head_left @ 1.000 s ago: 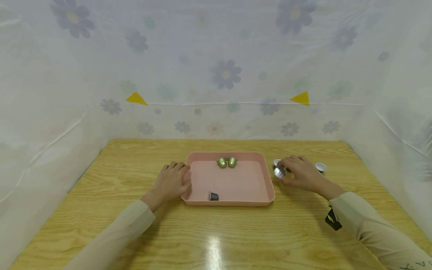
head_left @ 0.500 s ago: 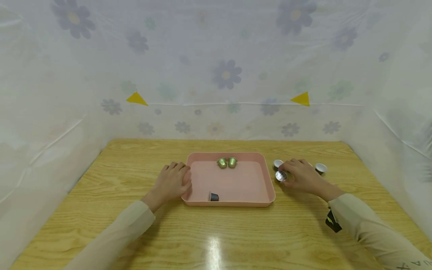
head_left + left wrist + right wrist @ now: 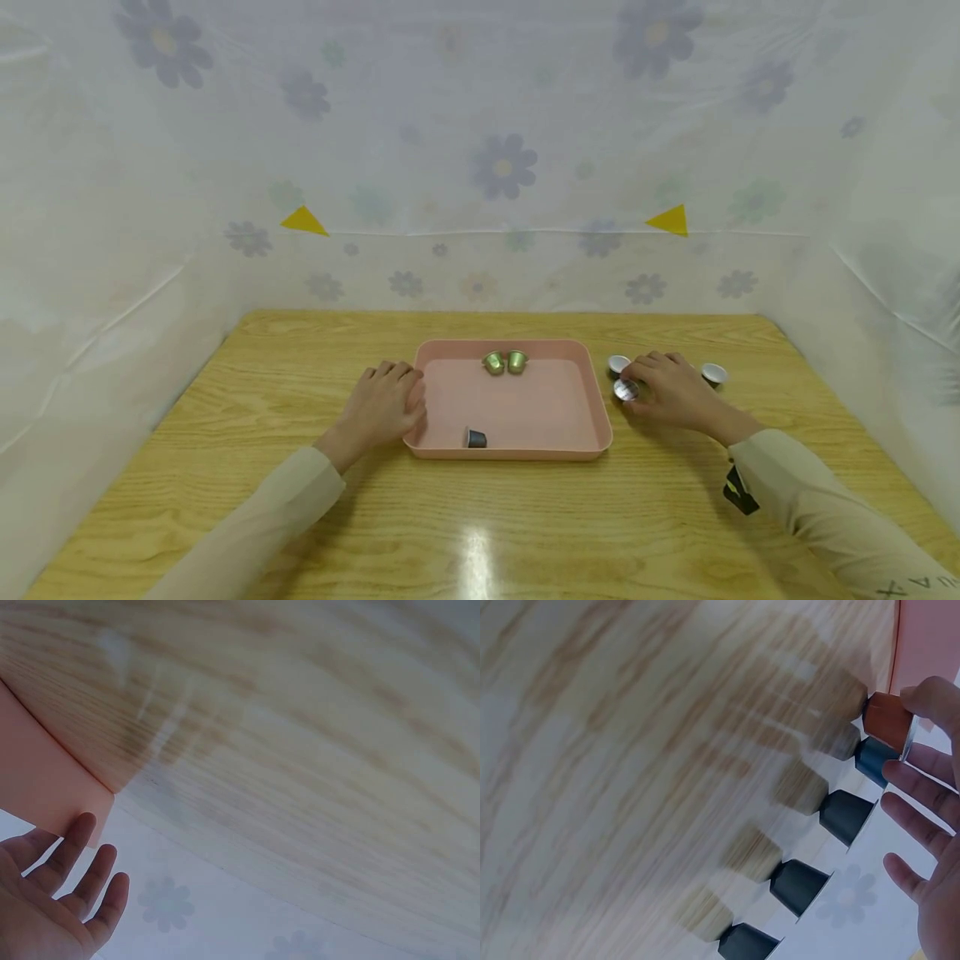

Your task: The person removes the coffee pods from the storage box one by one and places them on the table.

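Note:
My right hand (image 3: pixel 671 396) pinches a coffee capsule with a silver lid (image 3: pixel 626 390) just right of the pink tray (image 3: pixel 525 454). In the right wrist view this capsule is orange-brown (image 3: pixel 887 718), lid up, its base meeting its reflection on the tabletop. A teal capsule (image 3: pixel 875 760) stands close by, near the fingertips. My left hand (image 3: pixel 382 402) holds the tray's left rim, with one digit behind the pink wall (image 3: pixel 45 772) and another against its outer face. Two green capsules (image 3: pixel 516 361) lie at the tray's far side, and a dark grey-blue one (image 3: pixel 476 437) lies near the front wall.
Several dark capsules (image 3: pixel 846 816) stand lid up in a row beyond the teal one. From the head, one white-lidded capsule (image 3: pixel 713 374) shows right of my hand and another (image 3: pixel 618 365) behind it. The wooden table (image 3: pixel 525 533) meets a flowered sheet (image 3: pixel 502 275) at the back.
My right hand has lowered the orange-brown capsule slightly toward me, and its lid has turned from tilted to facing up. My left hand and the tray stay put.

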